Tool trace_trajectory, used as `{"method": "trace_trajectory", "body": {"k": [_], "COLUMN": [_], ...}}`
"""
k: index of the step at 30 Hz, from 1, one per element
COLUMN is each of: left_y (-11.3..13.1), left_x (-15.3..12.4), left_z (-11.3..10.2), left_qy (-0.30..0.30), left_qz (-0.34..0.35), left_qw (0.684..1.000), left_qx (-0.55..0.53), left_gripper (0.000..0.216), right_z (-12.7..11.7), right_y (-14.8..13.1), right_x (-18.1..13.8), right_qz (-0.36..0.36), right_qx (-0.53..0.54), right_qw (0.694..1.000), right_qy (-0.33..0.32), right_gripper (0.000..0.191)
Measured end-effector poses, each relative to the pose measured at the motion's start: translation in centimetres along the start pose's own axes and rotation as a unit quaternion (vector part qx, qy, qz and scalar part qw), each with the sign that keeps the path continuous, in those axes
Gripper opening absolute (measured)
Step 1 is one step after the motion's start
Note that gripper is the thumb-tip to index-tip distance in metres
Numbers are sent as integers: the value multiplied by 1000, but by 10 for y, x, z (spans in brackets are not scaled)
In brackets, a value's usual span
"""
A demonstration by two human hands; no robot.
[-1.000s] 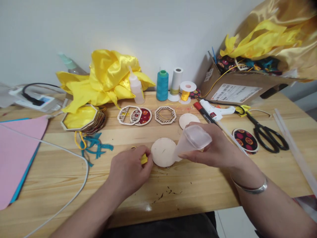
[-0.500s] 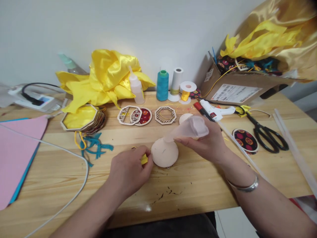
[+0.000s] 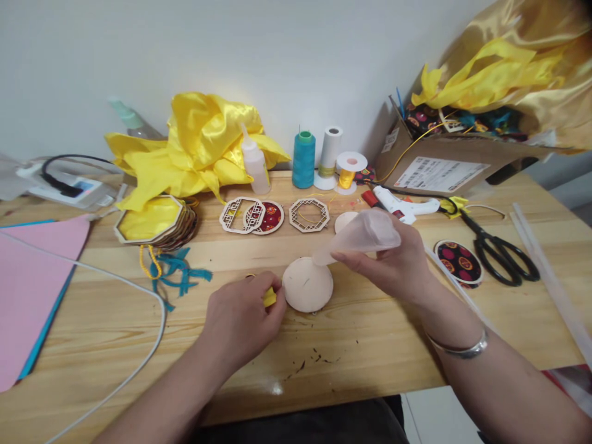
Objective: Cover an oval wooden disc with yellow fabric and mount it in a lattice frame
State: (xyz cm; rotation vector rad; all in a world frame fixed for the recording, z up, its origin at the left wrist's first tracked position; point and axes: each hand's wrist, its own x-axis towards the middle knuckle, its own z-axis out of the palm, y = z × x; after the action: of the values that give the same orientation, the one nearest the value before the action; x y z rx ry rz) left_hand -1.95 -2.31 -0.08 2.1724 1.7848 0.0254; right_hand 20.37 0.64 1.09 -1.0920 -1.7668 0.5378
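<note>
A plain round wooden disc point(image 3: 307, 285) lies flat on the wooden table point(image 3: 370, 345) in front of me. My right hand point(image 3: 393, 265) grips a translucent squeeze bottle point(image 3: 358, 234), tipped so that its nozzle points down at the disc's upper right edge. My left hand point(image 3: 240, 317) rests on the table just left of the disc, its fingers pinched on a small yellow piece point(image 3: 269, 297) beside the disc's rim.
Behind the disc lie carved wooden frames point(image 3: 309, 214), a red patterned disc point(image 3: 268, 217) and another plain disc point(image 3: 345, 220). Thread spools point(image 3: 303, 159), a glue gun point(image 3: 404, 208), scissors point(image 3: 497, 248), yellow satin point(image 3: 198, 145), an octagonal stack point(image 3: 155, 221), a cardboard box point(image 3: 444, 163) and a pink sheet point(image 3: 32, 290) ring the workspace.
My right hand has carried the bottle from the disc's right side up to its upper right edge, lifting it slightly. The left hand has stayed put.
</note>
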Motion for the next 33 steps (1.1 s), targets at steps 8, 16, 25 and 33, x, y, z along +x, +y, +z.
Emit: {"method": "trace_trajectory", "body": {"k": [8,16,25,33], "left_y": [-1,0,0,0], "left_x": [-2,0,-2,-1], "left_z": [1,0,-1,0], "left_qy": [2,2,-5,-3], "left_qz": [4,1,-4,0], "left_qw": [1000,1000,1000,1000], "left_qx": [-1,-3,-6,-7], "left_gripper": [23,23,24,24], "right_z": [23,22,9,2], "right_y": [0,3,1,1], "right_x": [-7,-6,-1,1], "right_qz": [-4,10,9,17], "right_qx": [32,18,-18,-13], "right_qw": [999,1000,1000,1000], "right_qy": [-2,5,22,16], "right_gripper": [23,21,19,17]}}
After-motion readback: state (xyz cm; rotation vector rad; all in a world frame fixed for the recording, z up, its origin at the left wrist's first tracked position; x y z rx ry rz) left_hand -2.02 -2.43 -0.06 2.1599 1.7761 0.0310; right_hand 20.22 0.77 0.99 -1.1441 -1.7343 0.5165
